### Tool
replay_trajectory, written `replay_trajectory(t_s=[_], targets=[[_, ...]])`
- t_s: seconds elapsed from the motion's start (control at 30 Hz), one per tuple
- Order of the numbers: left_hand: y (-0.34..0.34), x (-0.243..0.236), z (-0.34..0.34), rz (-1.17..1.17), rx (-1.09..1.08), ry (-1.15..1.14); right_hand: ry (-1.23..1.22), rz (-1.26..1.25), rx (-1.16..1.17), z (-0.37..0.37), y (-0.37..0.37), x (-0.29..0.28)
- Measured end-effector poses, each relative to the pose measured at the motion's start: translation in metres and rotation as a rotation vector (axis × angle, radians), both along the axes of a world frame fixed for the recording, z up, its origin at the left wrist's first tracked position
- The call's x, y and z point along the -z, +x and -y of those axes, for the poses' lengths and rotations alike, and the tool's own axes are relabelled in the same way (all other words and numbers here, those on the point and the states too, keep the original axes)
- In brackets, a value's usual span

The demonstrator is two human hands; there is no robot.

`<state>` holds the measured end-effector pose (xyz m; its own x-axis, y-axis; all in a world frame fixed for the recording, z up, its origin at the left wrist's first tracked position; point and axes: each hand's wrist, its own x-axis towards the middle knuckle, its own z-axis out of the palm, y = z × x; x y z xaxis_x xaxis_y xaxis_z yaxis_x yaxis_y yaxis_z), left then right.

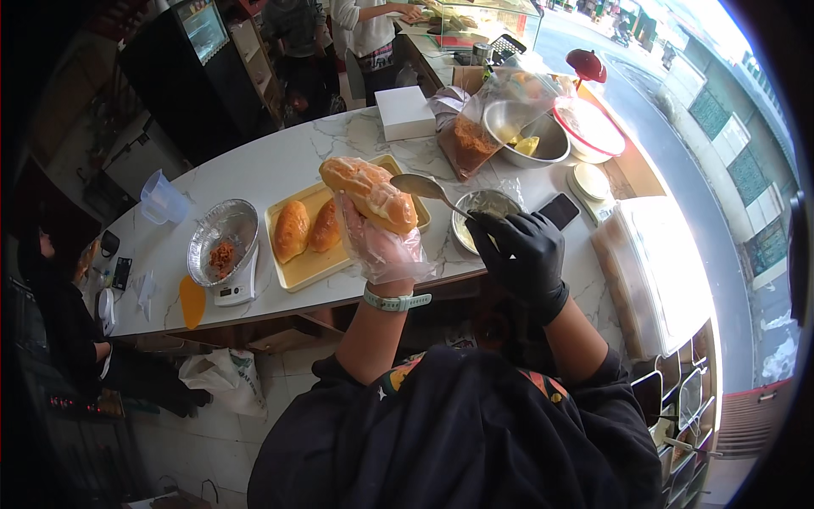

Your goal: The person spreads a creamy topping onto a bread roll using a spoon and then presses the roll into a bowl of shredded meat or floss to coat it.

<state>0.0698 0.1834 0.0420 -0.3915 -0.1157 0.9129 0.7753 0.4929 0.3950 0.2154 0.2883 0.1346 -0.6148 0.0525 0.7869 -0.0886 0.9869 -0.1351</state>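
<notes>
A marble-patterned counter [288,157] curves across the view, with a street [610,68] beyond its right side and a tiled floor [284,373] below. Above it, the left hand [381,246], in a clear plastic glove, has its fingers curled around the underside of a bread roll [356,182], spread only as wide as the roll. The right hand [526,259], in a black glove, pinches the handle of a spoon [420,187] with its fingers drawn together. The spoon's head overlaps the roll's right edge; from this angle I can't tell whether they touch.

Beneath the roll, a yellow tray [312,276] bears two more rolls [292,231]. To its left are a foil dish [225,212] on a white scale [235,293], an orange scraper [192,301] and a clear jug [164,199]. A small bowl [487,204] sits behind the right hand, a phone [559,211] just beside it. Farther back are a white box [404,113] and a bag of orange-brown filling [470,146]. Across the room, a person in a white top [373,38] stands near a dark fridge [165,72].
</notes>
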Motion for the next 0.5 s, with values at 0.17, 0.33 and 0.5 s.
replay_trajectory(t_s=[0.17, 0.33, 0.5], targets=[[-0.016, 0.002, -0.018, 0.524, 0.786, 1.308, 0.036, -0.067, -0.081, 0.013, 0.001, 0.009], [-0.009, -0.009, -0.005, -0.282, -0.259, -0.027, 0.023, -0.07, -0.071, 0.017, -0.005, 0.012], [-0.014, -0.004, -0.008, -0.21, -0.183, -0.011, -0.045, -0.043, -0.037, 0.015, -0.012, 0.019]])
